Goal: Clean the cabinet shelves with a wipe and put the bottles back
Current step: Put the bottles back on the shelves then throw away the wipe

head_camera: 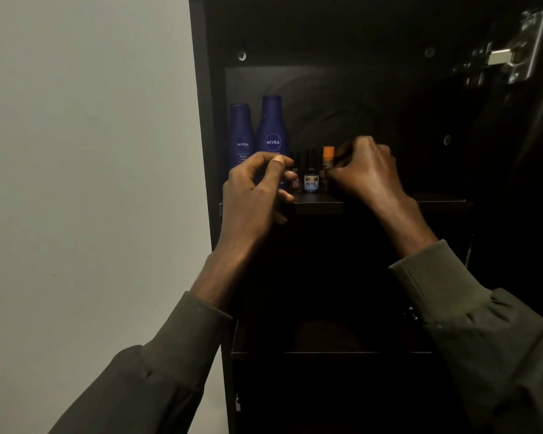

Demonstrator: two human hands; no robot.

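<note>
on the dark shelf [318, 202], two blue nivea bottles [272, 133]; left grip [257, 195] loosely curled, empty; right grip [364, 170] unclear

We saw dim light: the wall [85, 151] was evenly grey, the cabinet [373, 104] interior sank into black shadow, the hinge [511, 54] glinted, blurred and stretched near the edge.
</note>
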